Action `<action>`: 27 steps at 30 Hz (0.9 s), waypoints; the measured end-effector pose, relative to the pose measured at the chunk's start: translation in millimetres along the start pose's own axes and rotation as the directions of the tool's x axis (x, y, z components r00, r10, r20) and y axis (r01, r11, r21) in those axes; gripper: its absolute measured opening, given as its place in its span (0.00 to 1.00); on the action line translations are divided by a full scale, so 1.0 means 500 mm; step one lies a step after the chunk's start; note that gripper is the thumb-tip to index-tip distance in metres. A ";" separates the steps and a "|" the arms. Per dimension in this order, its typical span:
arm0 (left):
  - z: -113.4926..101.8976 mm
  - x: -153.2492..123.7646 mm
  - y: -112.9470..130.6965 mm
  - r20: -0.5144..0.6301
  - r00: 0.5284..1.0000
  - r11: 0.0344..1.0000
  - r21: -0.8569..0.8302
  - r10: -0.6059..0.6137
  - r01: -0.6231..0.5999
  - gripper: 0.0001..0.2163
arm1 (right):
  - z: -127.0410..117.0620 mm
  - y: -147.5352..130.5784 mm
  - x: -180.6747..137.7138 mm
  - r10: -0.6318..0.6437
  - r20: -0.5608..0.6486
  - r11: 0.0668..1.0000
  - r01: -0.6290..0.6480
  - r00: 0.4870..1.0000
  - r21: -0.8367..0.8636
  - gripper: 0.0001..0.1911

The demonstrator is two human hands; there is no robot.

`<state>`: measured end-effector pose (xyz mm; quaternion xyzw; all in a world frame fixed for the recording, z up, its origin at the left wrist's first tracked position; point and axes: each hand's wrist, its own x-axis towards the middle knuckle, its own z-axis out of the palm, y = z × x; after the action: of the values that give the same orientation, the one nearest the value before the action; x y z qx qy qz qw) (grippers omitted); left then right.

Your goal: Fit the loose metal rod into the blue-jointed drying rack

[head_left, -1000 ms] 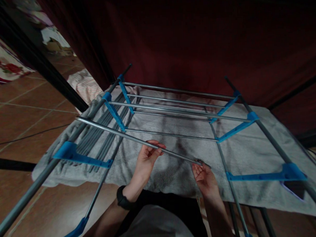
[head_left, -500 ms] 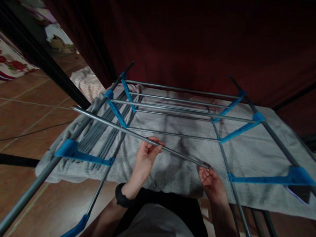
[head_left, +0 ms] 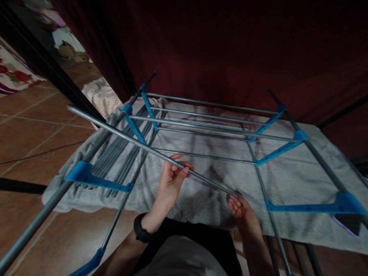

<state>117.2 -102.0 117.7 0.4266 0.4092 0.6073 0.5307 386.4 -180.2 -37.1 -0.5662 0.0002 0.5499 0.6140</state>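
Note:
A grey metal tube (head_left: 127, 136) slants across in front of me, its far end raised at the left. My left hand (head_left: 172, 177) pinches it near the middle between thumb and fingers. At its lower right end, my right hand (head_left: 242, 206) holds the tip with its fingertips. Around both hands stands a rack frame of grey tubes with blue plastic brackets (head_left: 96, 180) on the left and matching brackets (head_left: 309, 210) on the right. Several thin crossbars (head_left: 201, 126) span the two sides at the back.
Several loose grey tubes (head_left: 117, 153) lie side by side at the left on a grey blanket (head_left: 202, 206). A phone-like dark object (head_left: 348, 224) rests at the right under a bracket. Dark red curtain (head_left: 229, 50) hangs behind; tiled floor (head_left: 28, 132) shows left.
The tube has shifted left and its far left end has risen. My right hand has moved slightly left with the near end, while my left hand stays almost in place.

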 end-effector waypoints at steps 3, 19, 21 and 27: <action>0.005 -0.003 0.000 0.006 1.000 1.000 -0.003 -0.013 0.013 0.21 | 0.003 0.007 -0.012 -0.007 0.068 0.999 0.011 0.998 -0.053 0.20; 0.017 -0.010 -0.005 0.024 0.998 0.998 0.022 -0.062 0.061 0.21 | 0.050 0.028 -0.075 0.138 0.279 0.940 -0.038 0.950 -0.338 0.30; 0.018 -0.012 -0.007 0.022 0.997 0.997 0.033 -0.073 0.072 0.21 | 0.062 0.035 -0.087 0.178 0.300 0.932 -0.063 0.937 -0.356 0.31; 0.019 -0.015 -0.012 0.035 0.996 0.996 0.056 -0.076 0.074 0.20 | 0.084 0.054 -0.116 0.262 0.370 0.919 -0.113 0.891 -0.377 0.28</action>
<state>128.6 -108.5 114.0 0.4362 0.4316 0.5676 0.5489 319.0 -196.8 -4.4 -0.5329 -0.1705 0.7059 0.4343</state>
